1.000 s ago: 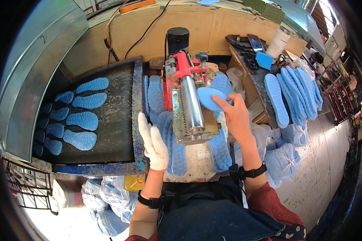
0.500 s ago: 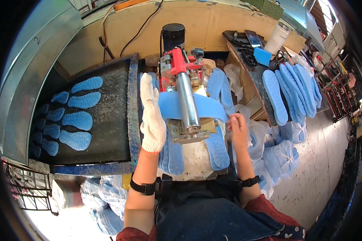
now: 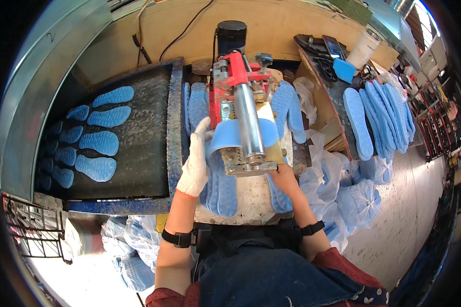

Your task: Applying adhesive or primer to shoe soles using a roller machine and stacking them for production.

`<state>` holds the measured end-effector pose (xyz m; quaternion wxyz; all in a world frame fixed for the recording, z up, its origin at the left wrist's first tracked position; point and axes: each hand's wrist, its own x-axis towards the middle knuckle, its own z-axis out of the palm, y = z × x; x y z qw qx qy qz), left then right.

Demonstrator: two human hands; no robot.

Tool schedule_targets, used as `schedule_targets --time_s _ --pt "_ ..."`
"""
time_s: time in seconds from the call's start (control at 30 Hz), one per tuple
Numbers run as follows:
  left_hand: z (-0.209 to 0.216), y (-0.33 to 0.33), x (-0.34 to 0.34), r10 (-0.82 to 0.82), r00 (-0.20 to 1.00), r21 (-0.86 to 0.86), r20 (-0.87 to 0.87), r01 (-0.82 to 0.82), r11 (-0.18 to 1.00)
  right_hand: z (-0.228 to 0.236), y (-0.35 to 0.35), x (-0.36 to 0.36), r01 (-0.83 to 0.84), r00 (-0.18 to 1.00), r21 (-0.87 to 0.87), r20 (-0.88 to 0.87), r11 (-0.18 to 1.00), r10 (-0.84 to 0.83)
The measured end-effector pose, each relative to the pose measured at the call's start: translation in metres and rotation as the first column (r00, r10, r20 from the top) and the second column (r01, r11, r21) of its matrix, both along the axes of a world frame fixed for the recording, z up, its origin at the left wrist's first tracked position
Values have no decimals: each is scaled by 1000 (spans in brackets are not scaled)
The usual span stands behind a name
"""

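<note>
A blue insole (image 3: 227, 134) is bent downward on both sides under the metal roller (image 3: 249, 123) of a red-framed machine (image 3: 236, 71). My left hand (image 3: 194, 162), in a white knit glove, has its fingers stretched up along the insole's left end. Bare and curled, my right hand (image 3: 284, 178) is at the right corner of the machine's front metal plate (image 3: 252, 169); its fingertips and anything in them are hidden. More blue insoles lie on the worktable around the machine, two at front left (image 3: 223, 192), others at right (image 3: 281, 105).
On the left, a dark conveyor belt (image 3: 143, 153) with a blue frame carries several blue insoles (image 3: 98, 143). To the right, a side table (image 3: 338, 120) holds a stack of insoles (image 3: 384, 117), a white bottle (image 3: 364, 50) and a phone (image 3: 333, 47). Bagged insoles (image 3: 358, 199) sit below it.
The insole's right end has gone from sticking out to bent downward. My right hand has moved down and left to the metal plate; my left hand is slightly lower.
</note>
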<state>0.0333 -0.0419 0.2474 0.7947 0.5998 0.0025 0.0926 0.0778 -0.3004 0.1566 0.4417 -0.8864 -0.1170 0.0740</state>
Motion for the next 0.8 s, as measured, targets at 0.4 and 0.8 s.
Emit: schedule_targets --time_s 0.4,0.8 --pt "14 7 -89 -213 908 -557 -361 -27 830 -30 104 -23 -170 848 74 519 983 107" --pt "29 84 -67 473 767 -695 -433 -619 367 -40 65 -6 199 900 547 -430 813 69"
